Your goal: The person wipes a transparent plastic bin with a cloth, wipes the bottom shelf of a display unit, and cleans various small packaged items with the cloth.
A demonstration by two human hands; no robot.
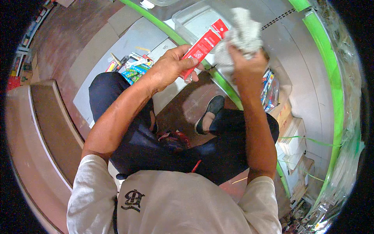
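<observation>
My left hand (181,63) grips the lower end of a long red plastic package (203,46), which bears writing and a printed code and has a hang hole at its upper end. Close to that upper end, my right hand (248,63) holds a bunched white cloth (245,32); hand and cloth are slightly blurred. Behind them a clear plastic container (187,17) rests on a grey shelf. Colourful packaged items (136,70) lie in a pile beyond my left knee. More packages (270,90) stand in a container past my right forearm.
Green-edged shelf boards (228,87) run across in front of me. White boxes or stacked boards (290,137) and a green strap (309,140) are at the right, near clear plastic wrap (347,163). A brown shelf or panel (55,131) stands at the left.
</observation>
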